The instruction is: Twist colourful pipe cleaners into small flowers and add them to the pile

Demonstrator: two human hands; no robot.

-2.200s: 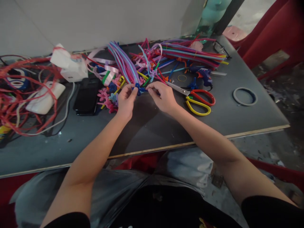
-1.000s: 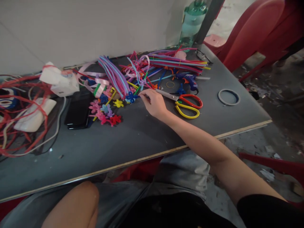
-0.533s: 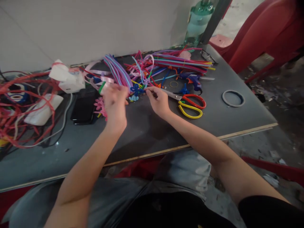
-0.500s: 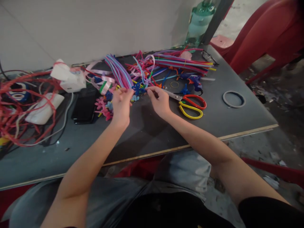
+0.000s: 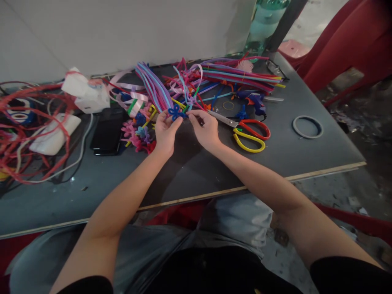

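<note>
a fuzzy blue flower [image 5: 175, 112], petals already looped, is pinched from both sides above a dark tabletop [image 5: 281, 147].

the left hand [image 5: 165, 130] grips the bloom's left side between thumb and fingers, while the right hand [image 5: 206, 130] has thumb and forefinger pressed together on its thin end; whether that end is secured cannot be told. small flowers [image 5: 130, 130] in pink, red and pale blue lie just beside the left hand, seemingly finished. behind, a bundle of stems [image 5: 154, 87] in purple, pink and blue lies straight and unshaped, suggesting plenty is left. the scissors [image 5: 234, 123] rest unheld near the right hand.
</note>
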